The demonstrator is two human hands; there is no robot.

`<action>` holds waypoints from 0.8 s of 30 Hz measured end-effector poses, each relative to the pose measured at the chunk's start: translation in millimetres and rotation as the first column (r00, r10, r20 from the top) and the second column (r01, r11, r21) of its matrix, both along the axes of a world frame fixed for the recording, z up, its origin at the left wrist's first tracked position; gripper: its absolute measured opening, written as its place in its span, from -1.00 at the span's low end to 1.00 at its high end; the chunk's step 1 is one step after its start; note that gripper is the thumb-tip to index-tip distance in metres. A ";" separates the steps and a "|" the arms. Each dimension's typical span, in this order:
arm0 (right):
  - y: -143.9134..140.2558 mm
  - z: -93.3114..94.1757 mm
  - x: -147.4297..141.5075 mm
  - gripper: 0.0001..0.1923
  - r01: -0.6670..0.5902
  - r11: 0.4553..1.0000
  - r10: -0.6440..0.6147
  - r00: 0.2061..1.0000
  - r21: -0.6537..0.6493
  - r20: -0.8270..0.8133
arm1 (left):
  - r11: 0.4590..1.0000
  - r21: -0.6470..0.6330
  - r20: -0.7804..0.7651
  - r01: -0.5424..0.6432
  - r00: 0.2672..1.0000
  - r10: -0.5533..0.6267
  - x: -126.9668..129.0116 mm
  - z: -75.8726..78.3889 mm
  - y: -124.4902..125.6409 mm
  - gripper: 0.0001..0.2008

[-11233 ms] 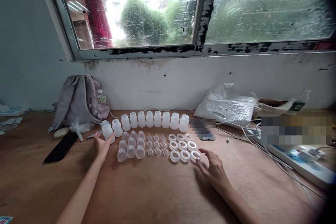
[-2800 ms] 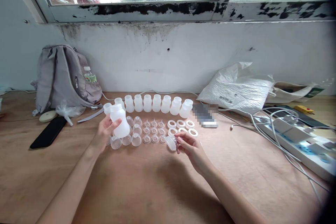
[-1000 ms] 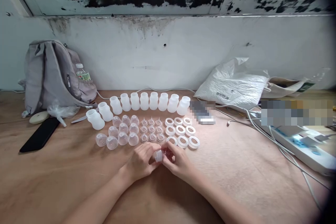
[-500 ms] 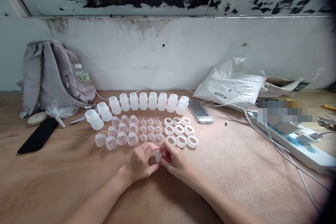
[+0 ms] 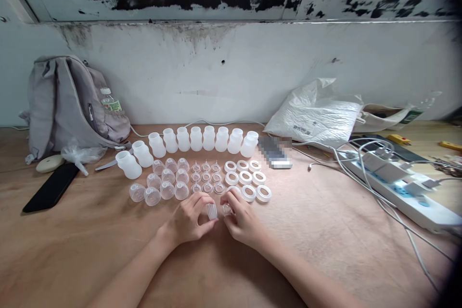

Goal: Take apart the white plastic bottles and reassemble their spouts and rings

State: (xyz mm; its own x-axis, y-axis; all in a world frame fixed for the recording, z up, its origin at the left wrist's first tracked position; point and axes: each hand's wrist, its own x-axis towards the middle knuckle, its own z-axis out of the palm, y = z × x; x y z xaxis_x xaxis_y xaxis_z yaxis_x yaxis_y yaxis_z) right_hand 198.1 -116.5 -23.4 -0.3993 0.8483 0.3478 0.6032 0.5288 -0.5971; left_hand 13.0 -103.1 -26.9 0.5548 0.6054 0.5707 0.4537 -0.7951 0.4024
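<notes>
Between the thumb and fingers of my left hand (image 5: 189, 217) is a white ribbed screw ring (image 5: 212, 211), held on edge. My right hand (image 5: 242, 216) pinches a small clear teat (image 5: 226, 209), a short gap to the right of the ring. Just beyond my hands stand rows of clear teats (image 5: 206, 177). To their left are several clear domed caps (image 5: 167, 190), and to their right lie several white screw rings (image 5: 248, 193). Behind these, frosted baby bottles (image 5: 196, 138) without tops form a curved row.
A grey backpack (image 5: 68, 101) leans on the wall at left, near a black phone-like slab (image 5: 50, 187). At right are a silver plastic bag (image 5: 314, 113), a partly blurred phone (image 5: 276, 154) and a power strip (image 5: 415, 202) with trailing white cables.
My hands have drawn apart slightly; the ring and teat, close together before, now show a gap between them. The view has shifted a little.
</notes>
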 end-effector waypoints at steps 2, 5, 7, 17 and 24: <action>2.6 -2.1 1.3 -0.68 0.037 0.999 -0.037 0.999 0.005 0.008 | 0.999 0.012 0.006 -0.045 0.999 0.045 -3.2 -0.9 2.1 -0.70; 5.6 -7.7 0.7 -0.75 0.092 0.996 -0.092 0.995 0.005 0.029 | 0.994 0.024 0.009 -0.104 0.995 0.104 -5.9 -2.6 4.6 -0.71; 6.3 -11.0 -0.1 -0.79 0.117 0.993 -0.117 0.992 -0.003 0.048 | 0.992 0.024 0.004 -0.122 0.993 0.122 -6.1 -3.1 5.4 -0.72; 9.0 -15.4 2.0 -0.76 0.111 0.994 -0.111 0.990 0.005 0.086 | 0.989 0.035 -0.021 -0.140 0.990 0.141 -4.2 -1.2 4.4 -0.71; 9.6 -13.8 1.8 -0.86 0.113 0.993 -0.115 0.991 0.023 0.073 | 0.989 0.038 -0.021 -0.141 0.990 0.142 -3.3 -1.4 4.6 -0.69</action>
State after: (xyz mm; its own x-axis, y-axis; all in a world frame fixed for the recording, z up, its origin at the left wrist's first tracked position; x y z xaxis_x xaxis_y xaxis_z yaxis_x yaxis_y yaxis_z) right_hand 199.8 -107.0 -37.2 -0.3255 0.8835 0.3369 0.7022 0.4645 -0.5396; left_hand 9.7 -98.5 -28.3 0.4790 0.6575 0.5816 0.5715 -0.7365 0.3619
